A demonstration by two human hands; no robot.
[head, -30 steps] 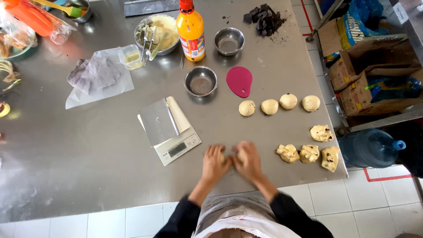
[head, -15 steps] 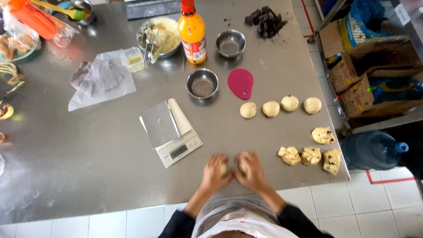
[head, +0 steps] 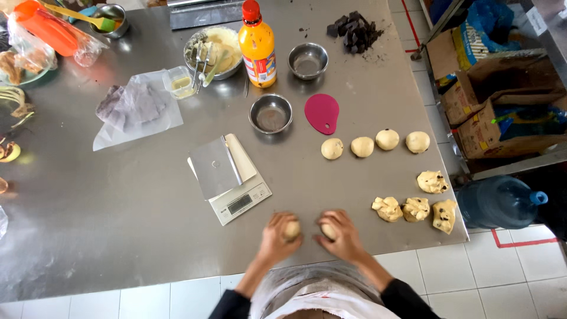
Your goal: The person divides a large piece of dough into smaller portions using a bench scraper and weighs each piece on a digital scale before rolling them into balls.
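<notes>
Both hands were down at the 6 o'clock edge of the steel worktop, each one cupped over its own dough ball. The left hand was curled around the left dough ball, pressing it against the worktop, and the right hand was doing the same with the right dough ball. The two hands sat just beside each other, the balls close together but apart.

Up at about 11 o'clock from the hands sat a small kitchen scale with a metal scraper lying across it. Over at 2 o'clock there was a row of four rounded dough balls with dark bits in them, and at 3 o'clock, near the worktop's right edge, four rough dough pieces that weren't shaped yet.

Further up at 12 o'clock were a pink plastic scraper, two small empty steel bowls, an orange bottle and a bigger mixing bowl with batter. A pile of chopped chocolate sat at the far edge, around 1 o'clock.
</notes>
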